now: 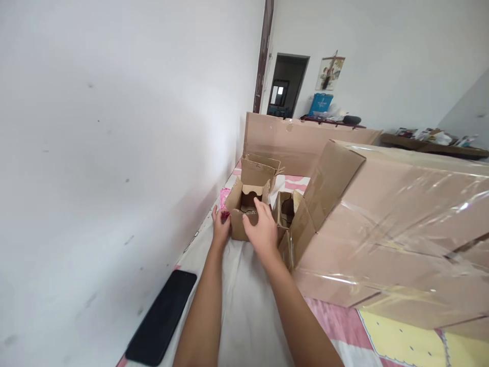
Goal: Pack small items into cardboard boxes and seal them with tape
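Evidently tight quarters: the white wall (95, 127) runs along my left, and the big taped carton (401, 229) fills most of my right. A second small box (283, 219) stands just beside my work, between it and the carton, so the sideways room is slim. Freer ground is on my side, a strip of pale cloth (248, 306) between my forearms; a black phone (162, 316) lies by the wall, left of my left forearm. The small cardboard box (239, 232) sits ahead of me on the cloth, between my hands, mouth up, left flap splayed outward. Its sides run roughly away from me; foreshortening keeps me from telling its long axis. Left hand (221, 227) is at its left side, thumb and fingers parted; right hand (263, 229) is at the near right corner, thumb and fingers spread wide, fingertips over the mouth. I cannot tell whether either presses the cardboard; neither has closed round anything I can see. My right hand covers part of the front and right side. The box's floor is dark, a pink packet (224, 195) behind my left hand is partly hidden, and both forearms run off the bottom edge.
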Motion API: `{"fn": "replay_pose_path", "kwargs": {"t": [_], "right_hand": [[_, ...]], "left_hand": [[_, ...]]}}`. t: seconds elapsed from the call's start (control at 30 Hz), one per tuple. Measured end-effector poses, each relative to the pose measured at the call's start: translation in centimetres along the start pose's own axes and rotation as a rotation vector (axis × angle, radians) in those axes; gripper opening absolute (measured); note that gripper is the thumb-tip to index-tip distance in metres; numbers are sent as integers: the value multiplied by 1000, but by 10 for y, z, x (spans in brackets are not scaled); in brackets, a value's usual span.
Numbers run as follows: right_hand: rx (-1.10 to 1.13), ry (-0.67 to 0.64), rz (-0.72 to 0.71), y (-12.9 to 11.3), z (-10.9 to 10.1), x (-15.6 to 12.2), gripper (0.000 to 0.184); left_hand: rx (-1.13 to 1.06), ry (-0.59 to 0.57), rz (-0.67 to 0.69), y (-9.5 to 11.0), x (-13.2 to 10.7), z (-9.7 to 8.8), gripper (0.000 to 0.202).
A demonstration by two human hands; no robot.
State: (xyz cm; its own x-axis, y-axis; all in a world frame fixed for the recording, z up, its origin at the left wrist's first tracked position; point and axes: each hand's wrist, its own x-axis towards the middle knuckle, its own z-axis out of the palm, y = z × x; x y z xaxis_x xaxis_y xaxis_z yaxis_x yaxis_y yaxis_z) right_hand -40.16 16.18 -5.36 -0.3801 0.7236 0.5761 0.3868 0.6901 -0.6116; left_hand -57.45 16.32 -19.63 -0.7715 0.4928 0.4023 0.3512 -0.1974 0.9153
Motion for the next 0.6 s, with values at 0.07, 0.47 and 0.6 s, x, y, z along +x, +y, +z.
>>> {"fn": "replay_pose_path", "kwargs": {"t": [0.07, 0.47, 0.6], "right_hand": [[-70, -99, 11, -3, -6, 3, 52], [403, 293, 419, 51, 44, 16, 71], [320, 293, 457, 70, 66, 13, 92]], "left_hand": [[-4, 38, 5, 6, -1, -1, 23], [39, 82, 75, 38, -42, 13, 42], [56, 30, -51, 28, -43, 19, 49]]}}
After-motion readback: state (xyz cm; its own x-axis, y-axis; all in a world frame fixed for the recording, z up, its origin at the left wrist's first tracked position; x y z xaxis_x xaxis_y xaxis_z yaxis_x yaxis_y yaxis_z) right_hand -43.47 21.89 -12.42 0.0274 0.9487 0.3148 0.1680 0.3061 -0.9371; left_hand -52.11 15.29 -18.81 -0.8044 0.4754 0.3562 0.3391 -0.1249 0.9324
